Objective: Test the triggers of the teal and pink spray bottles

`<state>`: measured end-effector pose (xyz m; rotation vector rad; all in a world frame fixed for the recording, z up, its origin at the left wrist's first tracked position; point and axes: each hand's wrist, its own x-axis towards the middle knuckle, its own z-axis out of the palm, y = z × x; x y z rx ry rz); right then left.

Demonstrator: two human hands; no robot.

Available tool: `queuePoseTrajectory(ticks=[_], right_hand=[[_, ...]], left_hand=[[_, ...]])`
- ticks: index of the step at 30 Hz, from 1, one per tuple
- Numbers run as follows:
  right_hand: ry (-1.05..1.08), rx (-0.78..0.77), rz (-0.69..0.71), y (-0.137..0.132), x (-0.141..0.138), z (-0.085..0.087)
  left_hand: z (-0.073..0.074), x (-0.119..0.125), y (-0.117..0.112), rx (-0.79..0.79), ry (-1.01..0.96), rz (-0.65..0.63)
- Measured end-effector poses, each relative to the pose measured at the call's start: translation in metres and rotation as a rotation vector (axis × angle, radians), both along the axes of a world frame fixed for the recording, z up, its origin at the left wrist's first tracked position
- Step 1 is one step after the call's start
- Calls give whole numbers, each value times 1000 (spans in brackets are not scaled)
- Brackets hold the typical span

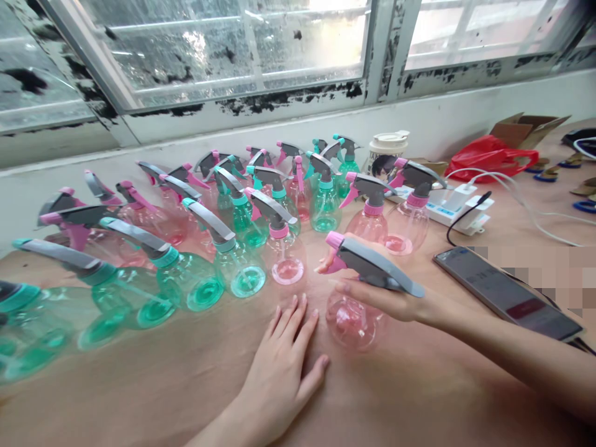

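Note:
My right hand (386, 299) is wrapped round the neck of a pink spray bottle (356, 323), just under its grey and pink trigger head. The bottle's clear round body shows below the hand; some fingers are hidden behind it. My left hand (286, 357) lies flat on the table (177, 385) with its fingers stretched out, holding nothing. Beyond its fingertips stands another pink spray bottle (285, 257). To the left of that one is a green spray bottle (239, 273), part of a front row of green bottles.
Several more pink and green spray bottles crowd behind, up to the wall below the windows. A lidded paper cup (388, 149), white power strip (459, 211), red plastic bag (488, 158), cardboard box (521, 133) and phone (503, 292) are at the right, with cables among them.

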<state>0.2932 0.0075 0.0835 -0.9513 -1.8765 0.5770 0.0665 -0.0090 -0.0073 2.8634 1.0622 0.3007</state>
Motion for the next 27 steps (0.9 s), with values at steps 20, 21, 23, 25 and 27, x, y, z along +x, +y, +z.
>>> queuePoseTrajectory(ticks=[20,21,23,25,27], right_hand=[[108,-58,62,1,2,-13],[110,-45,66,1,2,-13],[113,-29,71,1,2,-14],[119,-30,75,1,2,-14],[124,-35,83,1,1,-13]], left_hand=[[-4,-2,0,45,-26,-17],[-3,-2,0,47,-23,-17],[-3,-2,0,48,-12,-18],[-3,-2,0,48,-7,-18],[-2,-2,0,46,-9,-17]])
